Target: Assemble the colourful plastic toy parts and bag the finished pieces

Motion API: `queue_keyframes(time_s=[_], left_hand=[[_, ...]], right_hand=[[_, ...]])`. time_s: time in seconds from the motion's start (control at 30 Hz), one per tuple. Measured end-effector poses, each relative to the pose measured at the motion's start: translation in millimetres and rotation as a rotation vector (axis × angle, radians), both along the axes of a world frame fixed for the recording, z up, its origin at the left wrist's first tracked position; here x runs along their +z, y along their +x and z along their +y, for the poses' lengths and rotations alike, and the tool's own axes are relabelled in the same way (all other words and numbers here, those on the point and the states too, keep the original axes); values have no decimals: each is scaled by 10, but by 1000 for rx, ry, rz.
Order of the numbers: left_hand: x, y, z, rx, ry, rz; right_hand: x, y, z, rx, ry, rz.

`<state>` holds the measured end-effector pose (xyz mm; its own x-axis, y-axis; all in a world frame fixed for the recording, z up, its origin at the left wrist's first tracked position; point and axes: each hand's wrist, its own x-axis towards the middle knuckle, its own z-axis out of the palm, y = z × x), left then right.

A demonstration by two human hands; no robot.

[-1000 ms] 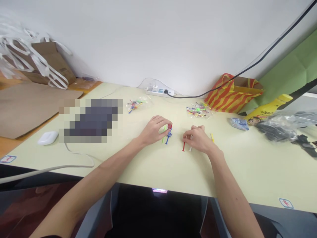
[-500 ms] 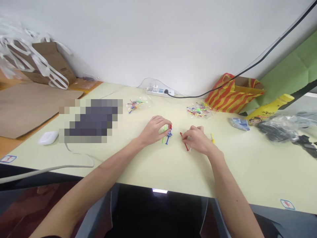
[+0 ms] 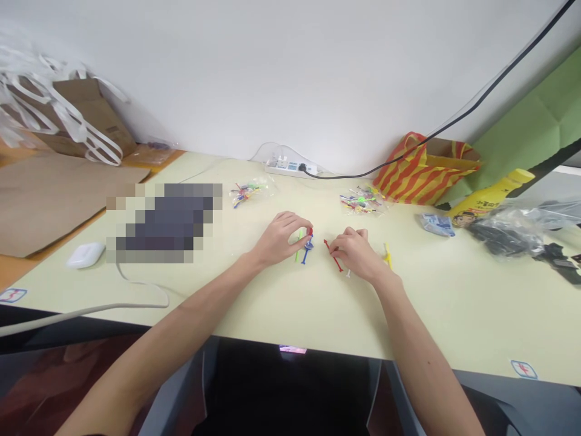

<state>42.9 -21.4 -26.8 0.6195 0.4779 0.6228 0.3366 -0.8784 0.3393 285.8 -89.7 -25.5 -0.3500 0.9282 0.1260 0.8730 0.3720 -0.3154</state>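
My left hand (image 3: 282, 240) is closed in a pinch on a small red plastic piece (image 3: 310, 231). Just below it, a blue plastic stick (image 3: 305, 257) with a wider middle lies at the fingertips; whether the two are joined I cannot tell. A light green stick (image 3: 297, 255) is beside the blue one, partly behind the thumb. Between the thumb and fingers of my right hand (image 3: 356, 249) is a slim red plastic stick (image 3: 338, 265), slanting, with a pointed upper end. One end of a white stick (image 3: 348, 274) shows under that hand, and a yellow piece (image 3: 388, 257) lies to its right.
Two clear bags of coloured sticks, a left bag (image 3: 245, 192) and a right bag (image 3: 362, 200), lie farther back. Behind them are a power strip (image 3: 290, 169) and a striped bag (image 3: 408, 172). A yellow bottle (image 3: 490, 198) is at right, a white case (image 3: 85, 255) at left.
My right hand has shifted slightly left with the red stick, nearer my left hand. More of the yellow piece now shows. The left hand keeps its pinch; the whole view has moved a little.
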Motion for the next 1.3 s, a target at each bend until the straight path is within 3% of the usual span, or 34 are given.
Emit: queue_keyframes(time_s=[0.27,0.63,0.9,1.3], left_hand=[[9,-8,-9,-14,-8,9],[-3,3,-29,-34,-21,23],[-16,15,-25,-121,-67,8],[-33,19,-56,-167,-94,-20]], right_hand=[[28,-30,4,-15,129,113],[35,-160,-28,-130,72,384],[7,-253,-31,-146,-40,772],[30,-288,-40,-196,-273,1014]])
